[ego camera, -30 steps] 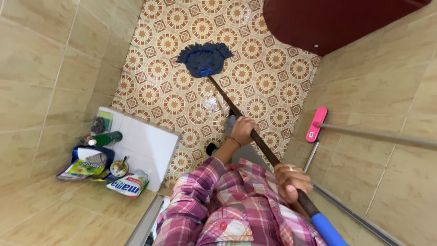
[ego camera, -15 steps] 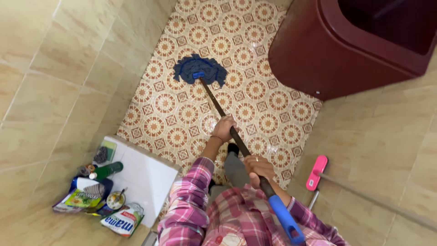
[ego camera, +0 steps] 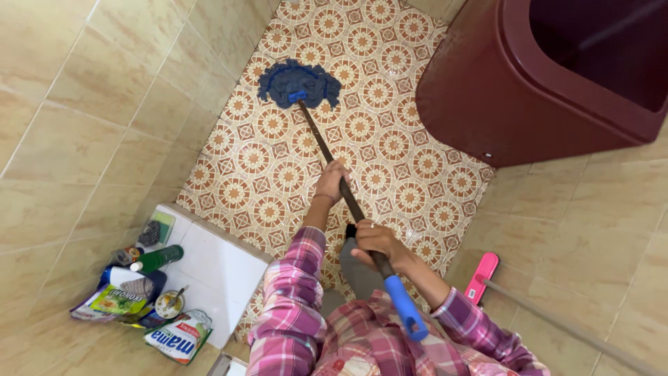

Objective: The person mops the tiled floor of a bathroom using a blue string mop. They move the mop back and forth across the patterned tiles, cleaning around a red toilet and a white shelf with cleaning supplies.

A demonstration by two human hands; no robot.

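Both hands grip the mop handle — left hand lower; right hand above.

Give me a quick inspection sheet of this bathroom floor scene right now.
Surface: patterned orange-and-cream tiled floor, glossy.
Job's things: blue string mop head flat on the floor, on a dark mop pole with a blue end grip.
Clutter: green bottle, detergent packets and scrub pads on a white tiled ledge.
Grippers: left hand and right hand both closed on the pole.
Cables: nothing seen.
Surroundings: dark red plastic tub; pink-headed squeegee against beige wall tiles.
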